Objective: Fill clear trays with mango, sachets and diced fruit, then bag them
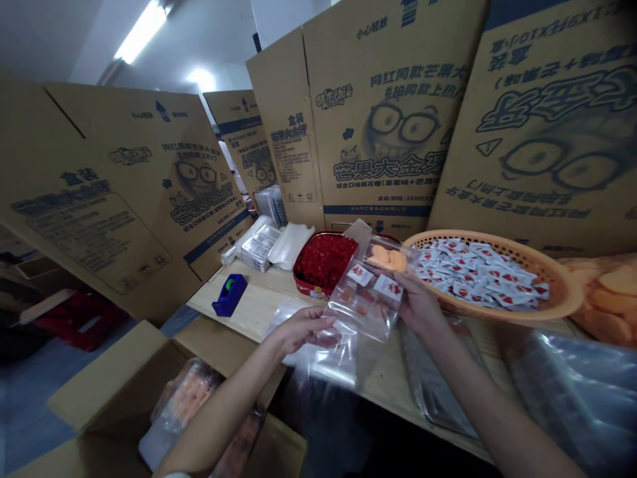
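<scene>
A clear plastic tray (365, 292) with small red-and-white sachets and orange pieces in its compartments is held above the wooden table (259, 302). My right hand (418, 302) grips its right side, fingers closed round the edge. My left hand (303, 328) is closed on the tray's lower left corner, over a clear plastic bag (328, 355) lying on the table.
An orange basket (562, 279) of red-and-white sachets stands at the right. A red tin (323, 262) of red pieces sits behind the tray, with stacked clear trays (261, 245) and a blue tape dispenser (229, 294) to its left. Printed cardboard boxes (388, 106) wall the back. An open carton (124, 398) holds packed bags below.
</scene>
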Available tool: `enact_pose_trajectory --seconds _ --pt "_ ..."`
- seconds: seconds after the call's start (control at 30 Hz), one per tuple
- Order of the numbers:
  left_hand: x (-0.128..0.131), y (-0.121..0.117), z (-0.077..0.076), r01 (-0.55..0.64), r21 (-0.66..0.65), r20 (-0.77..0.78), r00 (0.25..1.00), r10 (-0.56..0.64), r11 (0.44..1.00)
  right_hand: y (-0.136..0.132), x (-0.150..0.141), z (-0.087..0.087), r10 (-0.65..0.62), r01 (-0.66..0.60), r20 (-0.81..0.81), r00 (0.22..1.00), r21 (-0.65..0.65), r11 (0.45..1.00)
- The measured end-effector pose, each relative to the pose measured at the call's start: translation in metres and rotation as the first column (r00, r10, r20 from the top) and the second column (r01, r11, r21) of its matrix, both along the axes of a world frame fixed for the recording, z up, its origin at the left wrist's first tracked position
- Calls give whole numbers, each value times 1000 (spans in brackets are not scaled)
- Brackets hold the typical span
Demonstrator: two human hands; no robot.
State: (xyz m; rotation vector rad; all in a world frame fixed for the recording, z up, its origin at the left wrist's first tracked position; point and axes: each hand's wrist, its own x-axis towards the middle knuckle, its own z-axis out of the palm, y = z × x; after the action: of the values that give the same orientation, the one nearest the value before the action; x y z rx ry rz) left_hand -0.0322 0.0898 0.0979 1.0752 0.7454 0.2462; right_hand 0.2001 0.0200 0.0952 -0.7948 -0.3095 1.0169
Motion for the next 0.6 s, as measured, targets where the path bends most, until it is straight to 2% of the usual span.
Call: enact_pose_trajectory --seconds 0.1,0.2,0.33,0.43,0.53,0.6 --pt "0 4 3 134 -31 -4 991 -134 991 0 -6 0 73 -73 7 997 -47 996" --pt "5 9 0 157 -94 36 987 -155 983 -1 -14 1 99 -99 -3 995 -88 991" --pt "15 10 -7 20 -163 124 992 0 986 -5 -24 0 214 -215 -15 977 -97 972" --pt "20 9 -8 -74 -200 165 980 108 977 -9 -25 -1 245 -245 -17 969 -116 963" --pt "18 6 -7 -82 -223 199 972 128 971 -8 -19 -2 269 -269 -19 963 -145 952" --pt "15 4 -8 -59 -235 208 972 109 970 -3 -13 -1 204 -201 14 979 -94 975"
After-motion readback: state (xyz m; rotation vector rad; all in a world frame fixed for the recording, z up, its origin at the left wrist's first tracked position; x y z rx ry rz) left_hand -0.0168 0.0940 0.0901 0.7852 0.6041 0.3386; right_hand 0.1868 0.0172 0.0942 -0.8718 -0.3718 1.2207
